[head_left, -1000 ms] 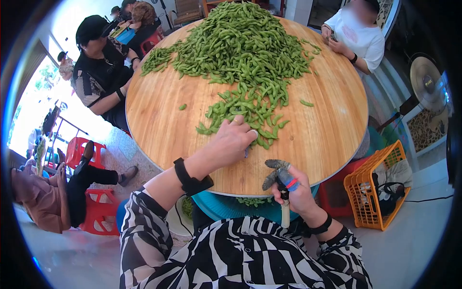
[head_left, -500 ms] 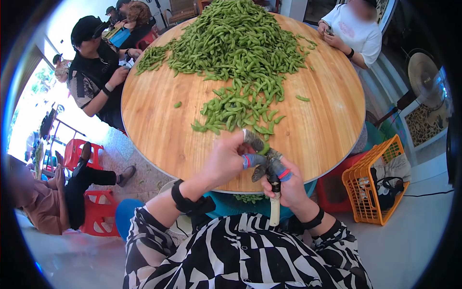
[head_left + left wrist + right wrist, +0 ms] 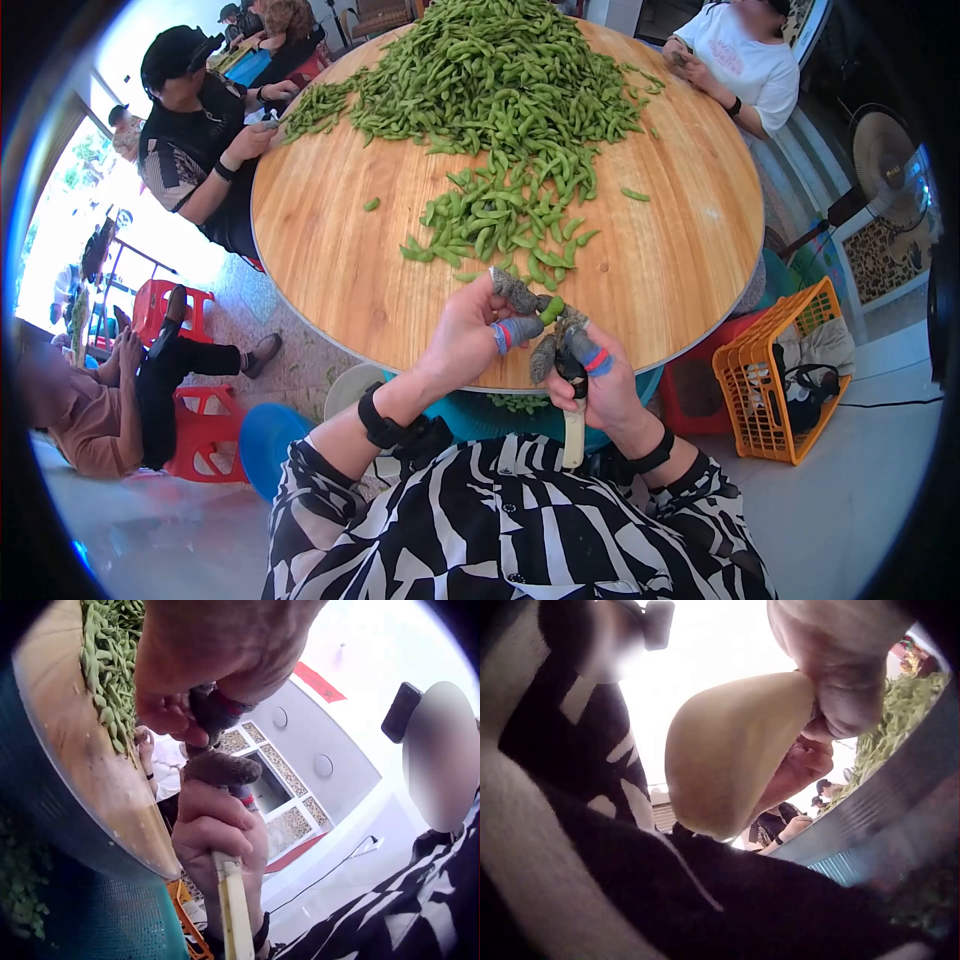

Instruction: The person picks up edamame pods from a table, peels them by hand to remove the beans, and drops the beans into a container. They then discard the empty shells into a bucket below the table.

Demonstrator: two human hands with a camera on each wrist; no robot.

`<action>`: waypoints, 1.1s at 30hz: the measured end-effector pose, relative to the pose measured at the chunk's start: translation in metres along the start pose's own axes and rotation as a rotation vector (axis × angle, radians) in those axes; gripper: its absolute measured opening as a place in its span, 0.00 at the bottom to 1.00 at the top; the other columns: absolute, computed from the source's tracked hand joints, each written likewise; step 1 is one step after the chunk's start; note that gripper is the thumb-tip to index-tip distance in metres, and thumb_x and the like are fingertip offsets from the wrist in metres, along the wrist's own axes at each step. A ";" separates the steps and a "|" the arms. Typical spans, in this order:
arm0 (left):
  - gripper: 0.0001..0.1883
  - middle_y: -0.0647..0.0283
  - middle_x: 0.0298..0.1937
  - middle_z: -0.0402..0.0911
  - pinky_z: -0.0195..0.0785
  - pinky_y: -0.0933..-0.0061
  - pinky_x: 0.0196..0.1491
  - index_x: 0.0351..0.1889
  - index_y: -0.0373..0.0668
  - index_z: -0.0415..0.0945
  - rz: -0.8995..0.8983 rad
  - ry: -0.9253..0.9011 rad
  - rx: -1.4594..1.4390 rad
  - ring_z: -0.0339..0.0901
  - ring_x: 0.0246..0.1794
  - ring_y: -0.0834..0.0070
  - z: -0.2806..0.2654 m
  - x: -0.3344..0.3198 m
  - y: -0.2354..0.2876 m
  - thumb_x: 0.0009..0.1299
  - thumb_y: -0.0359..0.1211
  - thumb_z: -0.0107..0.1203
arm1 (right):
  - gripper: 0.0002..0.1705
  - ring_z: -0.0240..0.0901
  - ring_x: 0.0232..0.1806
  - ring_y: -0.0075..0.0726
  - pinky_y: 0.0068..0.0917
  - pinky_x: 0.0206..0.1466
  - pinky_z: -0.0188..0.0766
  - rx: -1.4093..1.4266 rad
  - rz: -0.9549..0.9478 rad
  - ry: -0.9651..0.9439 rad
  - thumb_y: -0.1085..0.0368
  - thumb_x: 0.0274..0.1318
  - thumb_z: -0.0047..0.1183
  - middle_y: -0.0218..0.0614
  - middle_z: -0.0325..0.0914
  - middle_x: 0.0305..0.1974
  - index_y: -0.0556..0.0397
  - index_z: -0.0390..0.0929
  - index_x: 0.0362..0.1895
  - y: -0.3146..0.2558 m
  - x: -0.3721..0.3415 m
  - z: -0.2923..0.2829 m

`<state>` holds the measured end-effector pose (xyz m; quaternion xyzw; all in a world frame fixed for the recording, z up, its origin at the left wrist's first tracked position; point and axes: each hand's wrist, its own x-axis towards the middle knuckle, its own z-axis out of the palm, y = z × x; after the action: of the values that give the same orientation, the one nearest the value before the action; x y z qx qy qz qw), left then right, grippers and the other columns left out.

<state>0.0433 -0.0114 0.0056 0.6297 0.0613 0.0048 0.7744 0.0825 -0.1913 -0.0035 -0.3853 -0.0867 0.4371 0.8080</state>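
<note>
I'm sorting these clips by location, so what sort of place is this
Probably a shared food-preparation space, perhaps a home or small workshop: a large heap of green pods sits on a round wooden table, with two people at its edge.

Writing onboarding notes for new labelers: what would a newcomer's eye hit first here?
Likely the big heap of green pods on the far part of the round wooden table, trailing toward the camera wearer. Next, probably the hands at the near edge: the left hand holds a single pod up to the right hand, which grips a pale-handled tool. Then the orange crate right of the table.
</note>
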 end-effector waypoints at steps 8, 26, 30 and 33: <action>0.22 0.61 0.44 0.78 0.72 0.78 0.37 0.53 0.39 0.64 0.000 0.012 0.040 0.76 0.39 0.79 0.003 -0.009 -0.001 0.62 0.21 0.58 | 0.17 0.56 0.13 0.23 0.17 0.14 0.54 -0.024 0.034 -0.006 0.58 0.69 0.32 0.34 0.64 0.16 0.54 0.66 0.52 -0.003 -0.003 -0.006; 0.21 0.59 0.37 0.78 0.72 0.76 0.31 0.53 0.38 0.60 0.328 0.000 0.499 0.77 0.28 0.76 0.004 -0.017 -0.017 0.64 0.20 0.55 | 0.17 0.57 0.12 0.19 0.15 0.13 0.55 -0.013 0.042 0.016 0.61 0.67 0.38 0.33 0.66 0.18 0.55 0.67 0.55 -0.007 -0.005 -0.006; 0.19 0.59 0.34 0.79 0.69 0.78 0.28 0.50 0.37 0.62 0.132 0.009 0.042 0.78 0.27 0.74 0.009 -0.016 -0.002 0.63 0.19 0.54 | 0.17 0.56 0.12 0.18 0.15 0.12 0.54 0.083 0.081 -0.068 0.60 0.67 0.37 0.35 0.68 0.21 0.57 0.68 0.53 -0.009 -0.008 -0.011; 0.20 0.60 0.32 0.79 0.67 0.79 0.25 0.50 0.39 0.61 -0.017 -0.164 -0.235 0.77 0.26 0.73 0.000 -0.012 -0.001 0.62 0.18 0.55 | 0.20 0.54 0.11 0.17 0.15 0.11 0.53 0.134 0.138 -0.172 0.56 0.68 0.36 0.36 0.69 0.22 0.59 0.68 0.50 -0.009 -0.006 -0.019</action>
<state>0.0316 -0.0123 0.0058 0.5323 0.0023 -0.0459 0.8453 0.0938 -0.2089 -0.0093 -0.2968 -0.0995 0.5279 0.7895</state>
